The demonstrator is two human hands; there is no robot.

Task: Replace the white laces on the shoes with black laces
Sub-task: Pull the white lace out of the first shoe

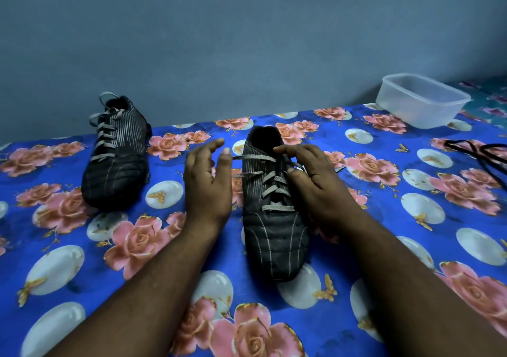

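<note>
A black shoe (274,233) with white laces (270,186) lies in the middle of the bed, toe toward me. My right hand (318,181) rests on its upper lacing, with the thumb hooked under a lace strand and the forefinger at the top eyelets. My left hand (208,184) hovers just left of the shoe with relaxed fingers. Two loose lace ends stretch from the shoe to its thumb. A second black shoe (118,159), fully laced in white, sits at the far left. Black laces (477,151) lie at the right edge.
A blue floral bedsheet (82,247) covers the surface. A translucent plastic container (422,101) stands at the back right near the grey wall (247,41). Open sheet lies between the two shoes and in front of them.
</note>
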